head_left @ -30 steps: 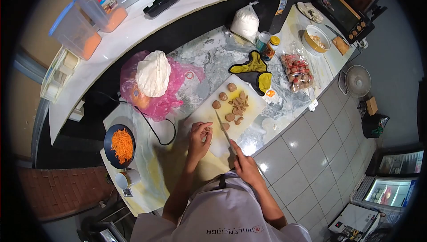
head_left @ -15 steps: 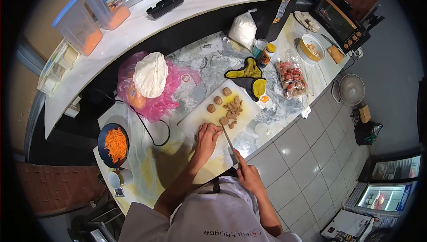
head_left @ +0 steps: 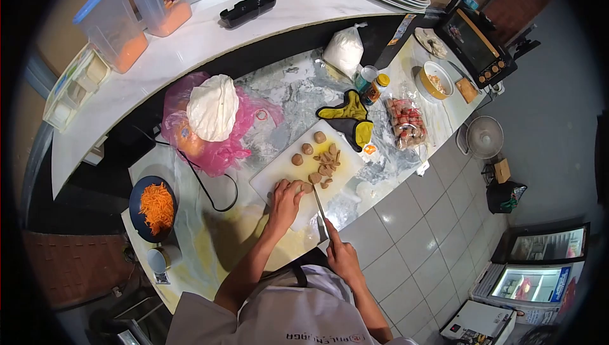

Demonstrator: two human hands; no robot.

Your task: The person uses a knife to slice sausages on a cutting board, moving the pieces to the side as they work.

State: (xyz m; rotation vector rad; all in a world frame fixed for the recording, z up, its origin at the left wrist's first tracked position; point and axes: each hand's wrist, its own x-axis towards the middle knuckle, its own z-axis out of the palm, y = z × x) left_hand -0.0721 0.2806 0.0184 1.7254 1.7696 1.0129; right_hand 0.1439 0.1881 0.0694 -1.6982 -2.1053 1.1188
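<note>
A white cutting board (head_left: 268, 179) lies on the marbled worktop in front of me. At its near edge my left hand (head_left: 283, 207) is closed, its fingertips on a brown meatball (head_left: 307, 188). My right hand (head_left: 344, 259) is wrapped round the handle of a knife (head_left: 320, 205). The blade points away from me, its tip beside that meatball and the cut pieces. Sliced meatball pieces (head_left: 328, 160) lie in a loose pile on the board's right half. Several whole meatballs (head_left: 297, 159) sit along its far left side.
Left of the board are a pink plastic bag (head_left: 238, 149), a black cable (head_left: 209, 189) and a dark bowl of shredded carrot (head_left: 156, 208). Beyond it lie a black-yellow cloth item (head_left: 347, 117), a jar (head_left: 375, 90) and a packet of meatballs (head_left: 407, 123). A mug (head_left: 163, 257) stands near left.
The whole view has shifted slightly, moving most things a little left. My left fingers now show more of the meatball beneath them. My right hand still grips the knife beside it.
</note>
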